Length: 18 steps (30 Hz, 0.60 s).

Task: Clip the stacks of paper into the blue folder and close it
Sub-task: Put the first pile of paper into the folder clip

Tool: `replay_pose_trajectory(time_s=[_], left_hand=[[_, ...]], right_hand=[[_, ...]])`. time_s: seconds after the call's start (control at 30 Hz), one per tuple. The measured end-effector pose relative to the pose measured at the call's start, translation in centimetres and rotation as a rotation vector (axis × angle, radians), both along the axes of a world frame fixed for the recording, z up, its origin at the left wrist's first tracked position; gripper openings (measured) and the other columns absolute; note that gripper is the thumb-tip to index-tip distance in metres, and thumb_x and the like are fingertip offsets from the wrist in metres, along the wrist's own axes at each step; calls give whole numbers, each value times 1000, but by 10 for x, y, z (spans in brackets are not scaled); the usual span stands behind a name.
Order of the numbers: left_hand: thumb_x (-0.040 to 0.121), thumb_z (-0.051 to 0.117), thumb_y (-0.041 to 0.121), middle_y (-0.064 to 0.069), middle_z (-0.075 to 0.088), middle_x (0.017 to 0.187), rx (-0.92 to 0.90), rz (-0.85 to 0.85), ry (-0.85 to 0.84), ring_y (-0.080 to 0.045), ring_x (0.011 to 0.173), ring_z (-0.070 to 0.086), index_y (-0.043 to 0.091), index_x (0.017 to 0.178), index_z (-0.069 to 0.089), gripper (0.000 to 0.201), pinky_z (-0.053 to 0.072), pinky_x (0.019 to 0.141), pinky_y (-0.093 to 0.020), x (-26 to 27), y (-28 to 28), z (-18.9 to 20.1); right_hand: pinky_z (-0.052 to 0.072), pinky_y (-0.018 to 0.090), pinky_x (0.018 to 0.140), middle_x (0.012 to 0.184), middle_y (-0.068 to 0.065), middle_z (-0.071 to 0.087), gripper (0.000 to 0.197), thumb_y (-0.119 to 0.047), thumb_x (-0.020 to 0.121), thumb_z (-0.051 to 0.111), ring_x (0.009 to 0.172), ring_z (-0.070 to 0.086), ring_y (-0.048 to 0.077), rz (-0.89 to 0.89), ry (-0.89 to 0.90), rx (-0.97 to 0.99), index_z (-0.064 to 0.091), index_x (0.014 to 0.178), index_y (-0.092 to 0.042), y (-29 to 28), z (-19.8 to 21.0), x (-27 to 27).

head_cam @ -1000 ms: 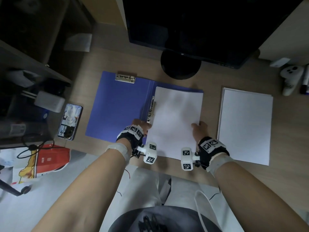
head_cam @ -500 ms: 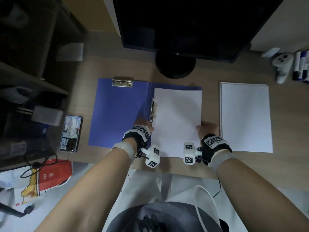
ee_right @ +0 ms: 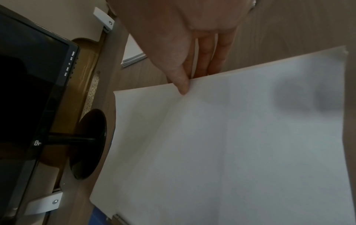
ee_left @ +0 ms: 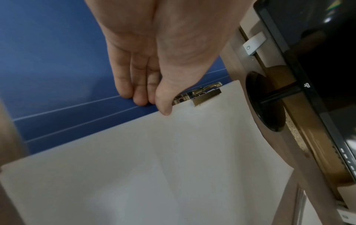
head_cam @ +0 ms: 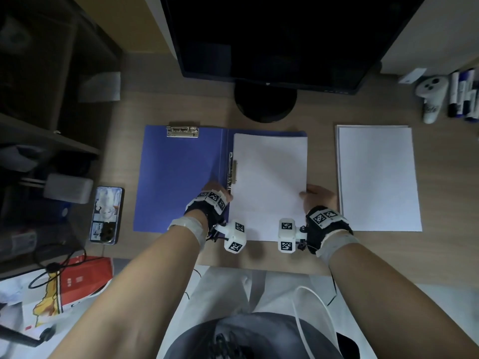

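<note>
The blue folder point(head_cam: 181, 177) lies open on the desk, with one metal clip point(head_cam: 182, 131) at the top of its left flap and a second clip point(head_cam: 231, 169) along the spine. A white paper stack point(head_cam: 269, 182) lies square on the right flap, its left edge at the spine clip point(ee_left: 202, 94). My left hand point(head_cam: 216, 196) rests straight fingers point(ee_left: 134, 97) on the folder's spine, thumb on the stack's left edge. My right hand point(head_cam: 315, 196) pinches the stack's right edge point(ee_right: 231, 144), thumb on top, fingers underneath. A second paper stack point(head_cam: 377, 177) lies to the right.
A black monitor point(head_cam: 272, 35) on a round stand point(head_cam: 265, 102) is behind the folder. A phone point(head_cam: 106, 215) lies left of it, beside dark shelves. A white controller point(head_cam: 431, 97) and markers point(head_cam: 464, 94) sit at the back right. A red-and-white bag point(head_cam: 77, 278) hangs off the desk's front left.
The stack was tilted on the right flap and now lies square with the folder. My right hand has shifted from the sheet's top out to its right edge.
</note>
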<state>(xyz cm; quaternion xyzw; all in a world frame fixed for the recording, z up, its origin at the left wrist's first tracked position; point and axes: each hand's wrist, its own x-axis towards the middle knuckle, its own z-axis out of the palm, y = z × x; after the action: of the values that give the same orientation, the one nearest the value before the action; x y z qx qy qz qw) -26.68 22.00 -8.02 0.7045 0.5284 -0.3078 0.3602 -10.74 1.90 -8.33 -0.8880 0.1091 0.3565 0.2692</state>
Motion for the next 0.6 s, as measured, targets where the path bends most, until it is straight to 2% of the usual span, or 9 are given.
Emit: replay_pose_trajectory(time_s=[0.07,0.13,0.23,0.33,0.4,0.5,0.53,0.6], left_hand=[[86,59,39,-7,67,115,4,24,36,-25,101,63,11,116,67,42,53,91,-32,-2,1,0],[84,64,34,-8,67,109,-8,78,32,-23,94,60,7,116,66,42,50,91,-33,-2,2,-5],[85,65,31,-13,66,122,-13,76,-1,-20,88,53,11,103,66,27,48,93,-33,-4,4,-8],[87,63,30,-14,66,123,-26,74,-36,-19,87,50,16,94,61,17,48,94,-33,-7,4,-7],[87,64,30,-13,66,123,-50,85,-37,-20,90,55,12,106,68,27,48,95,-33,-6,4,-4],[86,65,31,-12,66,125,-66,106,-26,-26,113,62,7,119,66,40,47,96,-31,-4,3,-3],[85,65,31,-12,66,125,-72,126,-10,-26,117,61,7,119,65,42,48,93,-29,-3,3,-1],[84,67,30,-12,66,126,-83,154,-16,-26,119,60,7,120,65,43,47,75,-22,-3,1,-2]], right_hand=[[44,25,73,96,-2,72,24,-18,85,67,83,63,21,-26,2,17,73,108,-21,0,0,0],[44,23,69,92,-3,70,25,-16,84,68,82,64,20,-47,-2,38,74,107,-22,0,1,1],[40,19,63,95,-2,72,24,-15,84,68,81,63,20,-47,0,57,74,106,-22,0,1,2],[41,20,62,97,-1,74,22,-14,84,66,83,65,21,-66,4,75,75,102,-22,1,-1,1],[45,22,68,95,-1,74,22,-14,84,64,84,67,21,-68,-10,78,76,100,-23,2,2,1],[44,23,68,92,-4,73,26,-17,85,61,82,66,20,-72,-42,85,75,103,-29,5,6,2],[43,22,68,93,-5,73,27,-18,86,61,82,65,18,-67,-51,91,74,105,-31,7,7,2],[43,20,69,98,-8,74,27,-20,86,61,82,65,16,-49,-62,105,74,107,-32,10,7,4]])
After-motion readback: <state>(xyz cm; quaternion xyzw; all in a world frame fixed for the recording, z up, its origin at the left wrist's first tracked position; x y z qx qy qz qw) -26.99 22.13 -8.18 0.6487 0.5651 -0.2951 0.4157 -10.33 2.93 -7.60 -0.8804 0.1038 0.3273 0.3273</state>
